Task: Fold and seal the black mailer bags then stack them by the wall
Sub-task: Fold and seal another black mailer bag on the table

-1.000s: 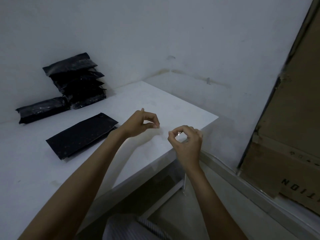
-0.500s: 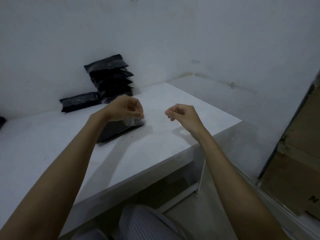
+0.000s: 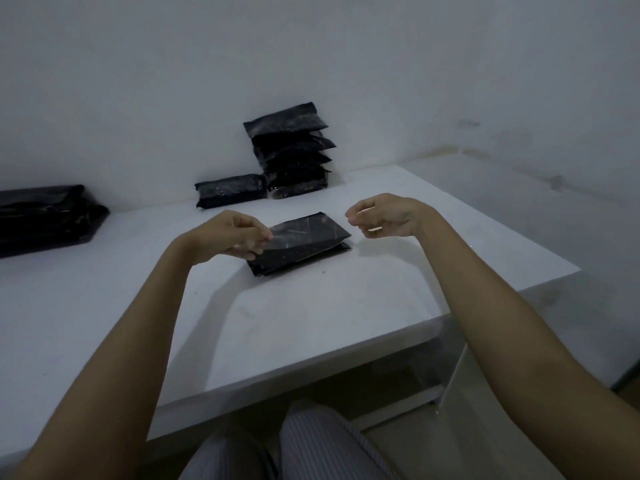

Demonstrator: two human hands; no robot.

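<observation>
A black mailer bag [image 3: 304, 239] lies flat on the white table [image 3: 311, 323], in front of me. My left hand [image 3: 232, 237] rests at its left end, with thumb and fingertips pinching that edge. My right hand [image 3: 384, 214] hovers just right of the bag's far corner, fingers curled in, not touching the bag, with nothing visible in it. A stack of several folded black bags [image 3: 291, 150] leans against the wall behind. One more folded bag [image 3: 230, 190] lies beside that stack on its left.
A pile of flat black bags [image 3: 41, 216] sits at the table's left. The table's right edge [image 3: 540, 282] drops off to the floor near the corner of the walls. My striped trousers [image 3: 304, 445] show below the front edge.
Both hands moved from the table's right part to the flat bag. My left hand came onto its left edge. The view swung left, bringing the left pile into sight.
</observation>
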